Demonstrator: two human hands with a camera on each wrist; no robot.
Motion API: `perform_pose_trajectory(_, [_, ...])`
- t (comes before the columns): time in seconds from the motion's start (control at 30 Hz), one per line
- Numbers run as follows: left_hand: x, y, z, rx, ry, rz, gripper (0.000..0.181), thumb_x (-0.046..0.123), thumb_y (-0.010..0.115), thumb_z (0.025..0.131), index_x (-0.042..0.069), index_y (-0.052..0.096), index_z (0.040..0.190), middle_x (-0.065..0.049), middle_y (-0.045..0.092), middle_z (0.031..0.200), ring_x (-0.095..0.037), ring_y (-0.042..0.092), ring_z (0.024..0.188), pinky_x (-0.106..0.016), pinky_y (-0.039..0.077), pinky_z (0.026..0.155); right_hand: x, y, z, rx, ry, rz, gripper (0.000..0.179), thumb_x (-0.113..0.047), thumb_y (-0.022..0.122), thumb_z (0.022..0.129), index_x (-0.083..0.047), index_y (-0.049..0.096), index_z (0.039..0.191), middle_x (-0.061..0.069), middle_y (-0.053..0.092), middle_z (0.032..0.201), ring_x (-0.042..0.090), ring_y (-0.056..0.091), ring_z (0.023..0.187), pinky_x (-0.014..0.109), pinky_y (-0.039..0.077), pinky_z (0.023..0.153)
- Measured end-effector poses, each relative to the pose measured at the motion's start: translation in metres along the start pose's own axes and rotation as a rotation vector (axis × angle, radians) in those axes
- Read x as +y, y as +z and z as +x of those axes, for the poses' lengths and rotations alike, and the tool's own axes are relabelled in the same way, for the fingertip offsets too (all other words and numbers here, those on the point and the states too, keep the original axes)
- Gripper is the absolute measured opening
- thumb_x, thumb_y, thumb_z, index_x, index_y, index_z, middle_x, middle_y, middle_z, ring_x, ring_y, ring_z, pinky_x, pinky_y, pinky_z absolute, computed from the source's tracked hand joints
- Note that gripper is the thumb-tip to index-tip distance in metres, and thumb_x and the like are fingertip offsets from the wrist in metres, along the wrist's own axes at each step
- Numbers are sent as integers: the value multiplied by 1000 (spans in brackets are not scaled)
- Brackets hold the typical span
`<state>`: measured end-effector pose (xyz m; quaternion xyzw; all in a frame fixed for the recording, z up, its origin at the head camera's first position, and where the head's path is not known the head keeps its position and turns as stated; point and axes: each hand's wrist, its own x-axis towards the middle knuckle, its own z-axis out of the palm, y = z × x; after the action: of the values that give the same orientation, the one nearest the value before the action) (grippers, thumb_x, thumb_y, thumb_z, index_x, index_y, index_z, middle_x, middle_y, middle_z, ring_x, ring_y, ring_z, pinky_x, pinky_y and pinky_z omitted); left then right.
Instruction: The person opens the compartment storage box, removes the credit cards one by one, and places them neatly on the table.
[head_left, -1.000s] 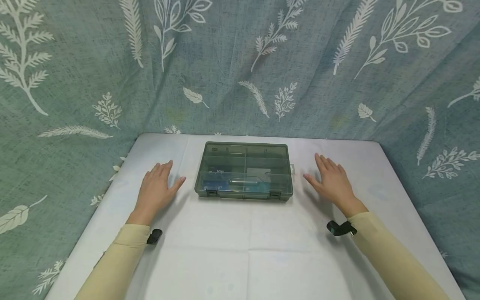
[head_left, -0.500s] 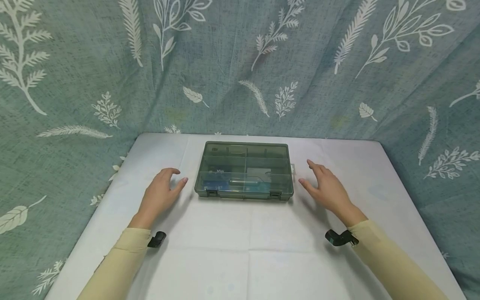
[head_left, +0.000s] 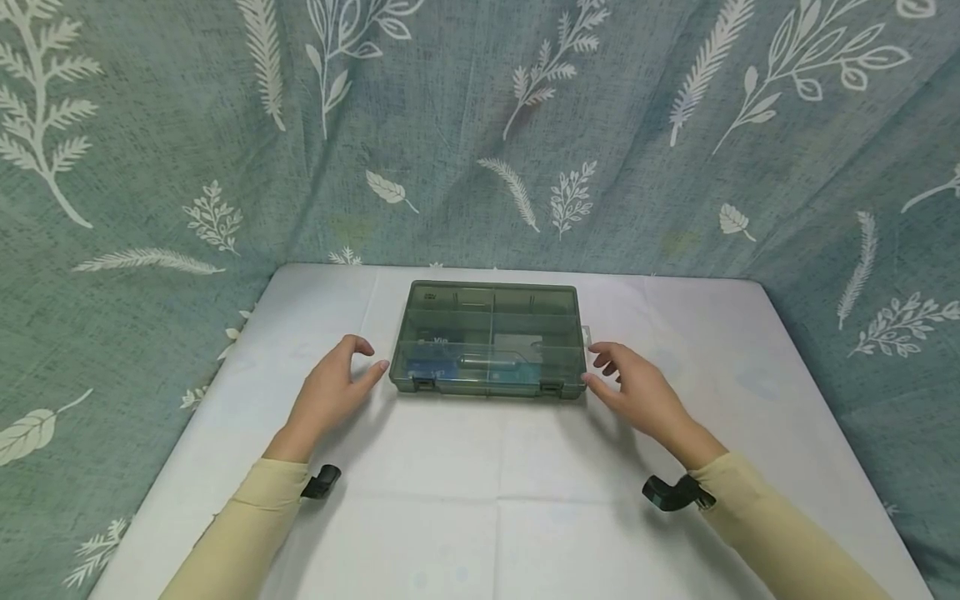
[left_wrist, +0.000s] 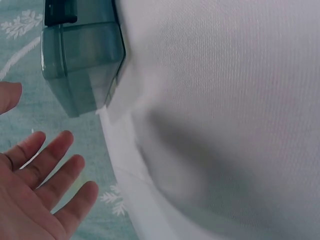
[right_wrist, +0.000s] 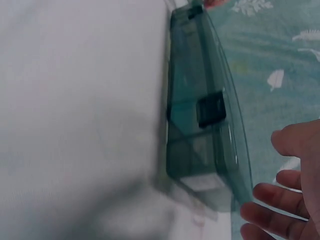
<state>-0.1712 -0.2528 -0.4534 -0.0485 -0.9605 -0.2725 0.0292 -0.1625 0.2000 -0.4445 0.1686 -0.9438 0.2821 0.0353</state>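
A closed, dark green see-through plastic storage box (head_left: 491, 329) with dividers lies flat on the white-covered table. Two dark latches, among them the right latch (head_left: 551, 389), line its front edge; blue and white items show through the lid. Off its left end, my left hand (head_left: 330, 392) hovers with fingers spread and slightly bent, holding nothing. In the left wrist view a gap separates those fingers (left_wrist: 55, 170) from the box (left_wrist: 82, 60). My right hand (head_left: 637, 392) is at the right end, fingers loosely bent; the right wrist view does not settle whether they touch the box (right_wrist: 200, 125).
White cloth (head_left: 450, 517) covers the table. A blue-green curtain (head_left: 450, 150) with white leaf prints hangs behind and along both sides. A small clear tab (head_left: 587, 336) sticks out from the box's right end. Black wrist cameras, such as the right one (head_left: 675, 493), sit near the sleeves.
Both hands have moved inward toward the two ends of the box, and their fingers have bent from nearly straight. The box has stayed in place.
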Motion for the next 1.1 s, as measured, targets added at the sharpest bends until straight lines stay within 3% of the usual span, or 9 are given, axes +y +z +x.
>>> perform_pose_trajectory(0.33, [3,6,-1,-43,18,-51,53,51,59,101,8,48,129,-25,54,141,-47,55,124,-63,48,96,-15,9,-5,-36,-50,99,34,-26,71,98,-6,63,125,-5,65,95,11,61,83,31,56,70])
perform_pose_trajectory(0.6, [4,12,2,-64,23,-88,52,50,61,100,8,47,129,-24,52,143,-46,51,130,-64,46,101,-28,23,-7,-76,-61,144,28,-27,71,98,-11,66,121,-12,65,91,6,61,82,29,57,70])
perform_pose_trajectory(0.87, [6,19,7,-85,39,-106,62,50,62,100,7,42,139,-21,51,144,-43,48,134,-61,46,106,-42,42,-4,-139,-68,192,25,-24,70,99,-11,68,121,-11,69,98,8,65,88,29,60,72])
perform_pose_trajectory(1.1, [9,22,10,-111,52,-100,76,43,64,101,7,30,158,-21,50,148,-41,49,135,-58,44,110,-49,59,2,-170,-101,213,30,-26,69,99,-9,68,125,-8,72,102,9,68,90,26,61,75])
